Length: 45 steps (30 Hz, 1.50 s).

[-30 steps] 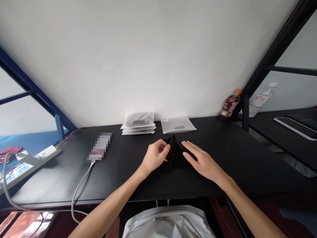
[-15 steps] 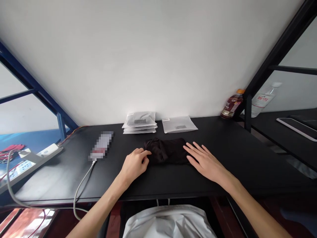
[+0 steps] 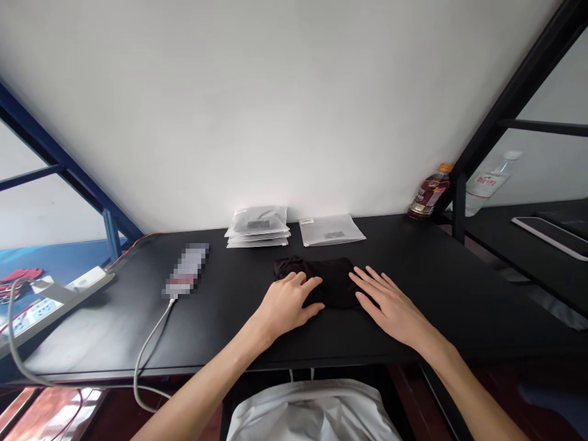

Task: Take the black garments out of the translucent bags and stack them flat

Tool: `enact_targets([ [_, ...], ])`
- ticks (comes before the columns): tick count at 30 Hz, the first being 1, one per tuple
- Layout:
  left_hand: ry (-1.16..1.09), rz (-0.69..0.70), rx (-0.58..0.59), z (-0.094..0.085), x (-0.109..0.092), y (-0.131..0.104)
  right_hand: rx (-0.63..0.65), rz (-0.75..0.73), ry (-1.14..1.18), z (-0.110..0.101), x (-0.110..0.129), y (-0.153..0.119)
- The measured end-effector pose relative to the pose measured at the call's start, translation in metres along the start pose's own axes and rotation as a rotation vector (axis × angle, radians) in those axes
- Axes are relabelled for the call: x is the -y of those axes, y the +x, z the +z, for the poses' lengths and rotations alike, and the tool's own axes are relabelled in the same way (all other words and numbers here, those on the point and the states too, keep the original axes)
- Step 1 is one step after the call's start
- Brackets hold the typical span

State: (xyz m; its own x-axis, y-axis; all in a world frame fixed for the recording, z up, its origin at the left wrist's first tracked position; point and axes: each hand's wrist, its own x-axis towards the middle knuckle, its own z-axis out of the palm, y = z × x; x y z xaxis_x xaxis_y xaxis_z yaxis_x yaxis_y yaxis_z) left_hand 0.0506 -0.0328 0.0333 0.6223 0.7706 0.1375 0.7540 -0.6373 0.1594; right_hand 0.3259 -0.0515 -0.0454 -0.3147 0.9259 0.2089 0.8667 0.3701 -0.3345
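Observation:
A dark, bunched cloth (image 3: 337, 285) lies on the black table, between my two hands. My left hand (image 3: 289, 303) rests over the cloth's left part, its fingers curled and thumb and forefinger apart; it covers some of the fabric. On the cloth's right end lie the fingertips of my right hand (image 3: 390, 303), which is flat with its fingers stretched out. Behind the cloth are a stack of frosted zip bags (image 3: 258, 228) and a single frosted bag (image 3: 331, 230).
On the black table (image 3: 220, 331) at the left lies a blurred-out phone (image 3: 187, 269) on a white cable. A power strip (image 3: 55, 306) sits further left. A dark drink bottle (image 3: 429, 193) stands at the back right, beside a black frame, with a clear bottle (image 3: 491, 184) beyond it.
My left hand has moved right, from the cloth's left edge onto the cloth, and its thumb and forefinger have spread. The cloth and my right hand have shifted slightly right.

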Motion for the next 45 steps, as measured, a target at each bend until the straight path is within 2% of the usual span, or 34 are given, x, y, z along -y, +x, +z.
enact_targets([
  [3, -0.004, -0.028, 0.019, 0.003, 0.000, 0.006, 0.001, 0.004, -0.013, 0.000, 0.000, -0.001],
  [5, -0.055, -0.067, -0.023, 0.001, 0.004, 0.006, 0.002, 0.008, -0.021, 0.000, 0.001, -0.001],
  [7, -0.119, -0.116, -0.111, -0.004, 0.009, 0.003, 0.000, 0.009, -0.027, -0.001, 0.001, 0.000],
  [12, -0.203, -0.311, -0.421, -0.028, 0.035, -0.016, 0.015, 0.036, -0.044, -0.003, -0.001, 0.001],
  [15, -0.136, -0.430, -0.486, -0.040, 0.055, -0.033, 0.017, 0.057, -0.050, -0.005, -0.004, 0.002],
  [18, -0.044, -0.475, -0.401, -0.040, 0.074, -0.052, 0.011, 0.063, -0.046, -0.005, -0.006, 0.002],
  [23, 0.009, -0.482, -0.212, -0.024, 0.089, -0.073, 0.011, 0.056, -0.035, -0.004, -0.007, 0.002],
  [26, 0.002, -0.431, -0.244, -0.020, 0.089, -0.075, 0.023, 0.071, -0.026, -0.006, -0.005, 0.002],
  [29, -0.040, -0.297, -0.316, -0.023, 0.085, -0.071, 0.040, 0.086, -0.011, -0.008, -0.003, 0.003],
  [32, -0.123, -0.220, -0.271, -0.024, 0.084, -0.065, 0.044, 0.090, 0.015, -0.009, -0.002, 0.003],
  [38, -0.192, -0.290, -0.173, -0.017, 0.093, -0.060, -0.066, 0.037, 0.082, -0.007, -0.001, 0.006],
  [42, -0.221, -0.283, -0.183, -0.017, 0.096, -0.061, -0.156, -0.016, 0.090, -0.005, 0.000, 0.011],
  [45, -0.260, -0.270, -0.196, -0.020, 0.095, -0.062, -0.162, -0.040, 0.102, -0.005, 0.002, 0.014],
])
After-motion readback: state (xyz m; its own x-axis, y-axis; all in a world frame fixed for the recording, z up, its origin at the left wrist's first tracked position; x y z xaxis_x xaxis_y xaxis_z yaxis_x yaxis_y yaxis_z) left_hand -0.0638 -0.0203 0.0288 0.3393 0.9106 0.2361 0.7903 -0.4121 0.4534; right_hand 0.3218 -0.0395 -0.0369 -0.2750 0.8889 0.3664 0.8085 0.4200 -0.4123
